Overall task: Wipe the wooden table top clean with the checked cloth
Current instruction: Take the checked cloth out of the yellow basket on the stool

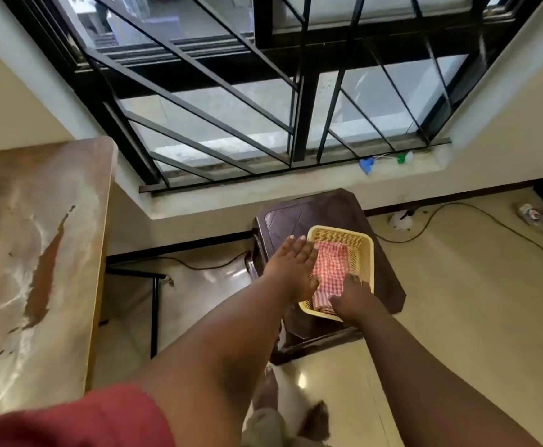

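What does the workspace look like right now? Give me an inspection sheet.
Surface: wooden table top at left, dusty white film, dark streak.
Job's things: checked cloth folded in a yellow basket on a dark plastic stool.
Clutter: bottle and cup on floor; blue and green sprayer heads on sill.
Hands: left hand flat, over the basket's left edge; right hand grips the cloth.
Cables: black cable across floor.
Surroundings: barred window, tiled floor.

**What stays out of sight**

The table [31, 253] runs off the left edge. The hands cover part of the checked cloth [331, 269], and the right hand's [352, 300] fingertips vanish into its folds. Small items on the floor at right [542, 216] are too blurred to name.
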`<state>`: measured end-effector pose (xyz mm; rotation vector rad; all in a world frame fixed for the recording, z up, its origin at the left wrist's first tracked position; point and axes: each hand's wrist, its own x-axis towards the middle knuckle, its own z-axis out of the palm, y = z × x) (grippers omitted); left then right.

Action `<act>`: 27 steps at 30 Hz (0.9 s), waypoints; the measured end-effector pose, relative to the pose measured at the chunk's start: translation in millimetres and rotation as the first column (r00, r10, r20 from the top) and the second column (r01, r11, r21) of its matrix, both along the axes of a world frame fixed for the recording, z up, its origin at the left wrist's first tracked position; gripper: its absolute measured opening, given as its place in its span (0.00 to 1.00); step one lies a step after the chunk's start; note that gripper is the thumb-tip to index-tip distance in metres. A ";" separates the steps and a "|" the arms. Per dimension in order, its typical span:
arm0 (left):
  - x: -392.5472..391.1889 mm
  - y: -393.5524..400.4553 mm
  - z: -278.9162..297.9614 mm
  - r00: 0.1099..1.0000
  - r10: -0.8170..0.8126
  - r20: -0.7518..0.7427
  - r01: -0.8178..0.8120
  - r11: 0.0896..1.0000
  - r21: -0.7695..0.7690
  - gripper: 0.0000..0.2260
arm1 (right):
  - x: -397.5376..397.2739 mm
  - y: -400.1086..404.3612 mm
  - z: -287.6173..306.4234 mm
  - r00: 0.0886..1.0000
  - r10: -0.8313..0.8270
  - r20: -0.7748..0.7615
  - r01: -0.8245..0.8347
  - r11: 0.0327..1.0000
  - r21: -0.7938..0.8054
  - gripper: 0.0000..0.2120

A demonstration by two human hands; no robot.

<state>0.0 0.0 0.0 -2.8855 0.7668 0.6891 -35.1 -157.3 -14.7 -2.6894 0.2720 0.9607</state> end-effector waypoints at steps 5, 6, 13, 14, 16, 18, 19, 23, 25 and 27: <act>7.2 -6.5 -31.8 0.998 -0.046 -0.036 0.048 0.997 0.061 0.30 | 23.3 9.3 -31.9 1.000 0.014 0.001 -0.014 0.999 0.032 0.35; 10.1 -9.2 -37.8 0.998 -0.054 -0.044 0.056 0.996 0.066 0.30 | 26.0 11.4 -37.6 0.999 0.039 0.013 -0.039 0.999 0.023 0.36; 26.5 -34.2 -56.5 0.996 -0.091 -0.013 0.092 0.988 0.121 0.29 | 30.9 12.1 -68.3 0.975 0.208 0.081 -0.203 0.977 -0.067 0.49; 27.1 -31.7 -57.2 0.995 -0.101 -0.003 0.100 0.986 0.130 0.29 | 29.5 15.2 -67.6 0.974 0.207 0.094 -0.200 0.977 -0.079 0.51; 30.0 -36.5 -63.8 0.995 -0.101 -0.012 0.102 0.984 0.148 0.29 | 33.3 13.1 -74.7 0.972 0.225 0.070 -0.219 0.972 -0.090 0.51; 31.4 -36.1 -67.2 0.993 -0.113 -0.014 0.114 0.979 0.166 0.29 | 35.0 14.9 -75.4 0.966 0.252 0.055 -0.244 0.962 -0.120 0.48; 30.9 -34.4 -66.4 0.992 -0.126 0.001 0.124 0.976 0.181 0.29 | 36.9 16.6 -74.4 0.963 0.261 0.064 -0.251 0.959 -0.130 0.45; 35.1 -36.4 -60.7 0.996 -0.087 0.034 0.080 0.982 0.172 0.29 | 51.2 10.5 -57.9 0.966 0.258 0.010 -0.257 0.964 -0.074 0.34; 38.0 -38.1 -55.2 0.998 -0.056 0.037 0.049 0.984 0.172 0.29 | 59.0 6.1 -50.7 0.976 0.213 -0.034 -0.214 0.977 -0.012 0.29; 43.0 -37.0 -42.7 0.997 -0.018 0.075 0.006 0.987 0.161 0.30 | 70.9 -0.6 -38.7 0.978 0.205 -0.026 -0.204 0.978 0.047 0.22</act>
